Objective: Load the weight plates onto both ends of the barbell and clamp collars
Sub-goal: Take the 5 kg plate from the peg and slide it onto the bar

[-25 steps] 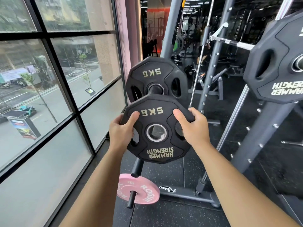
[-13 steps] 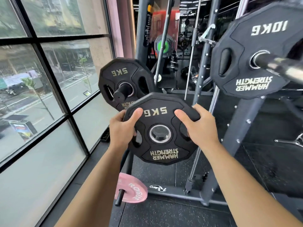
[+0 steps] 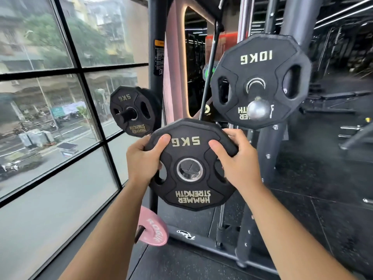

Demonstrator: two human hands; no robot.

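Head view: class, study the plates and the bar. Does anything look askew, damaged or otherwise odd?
Only the lettering: 5KG on the held plate and 10KG on the loaded plate read mirrored. Neither plate shows damage, and the loaded plate sits on the bar.

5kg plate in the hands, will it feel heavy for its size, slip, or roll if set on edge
Likely dense and heavy for its size: the 5kg plate is marked 5KG, and both the left hand and right hand grip it. Probably not slippery: matte surface, grip slots. Its flat-sided rim should resist rolling.
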